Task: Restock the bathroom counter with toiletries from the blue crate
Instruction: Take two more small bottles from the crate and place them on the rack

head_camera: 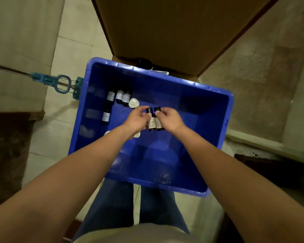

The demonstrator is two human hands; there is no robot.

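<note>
**Forearms over crate, both hands on a bottle pair**

Shirt hem and blue-jeaned legs sit at the bottom edge. Two bare forearms reach forward over the blue crate (218, 92), whose far rim meets an open cardboard box (165, 32).

Left hand (137, 120) and right hand (171, 120) meet mid-crate. Each has thumb and curled fingers pinched on a pair of dark bottles (158, 122), pale-labelled, side by side and touching, caps pointing away.

On the crate floor:
- three labelled bottles (120, 95) are grouped at far left
- a fourth bottle (106, 116) lies nearer
- a round white packet (134, 103) lies just beside the trio

A blue mop clamp (58, 83) lies outside the crate, to its left.
</note>
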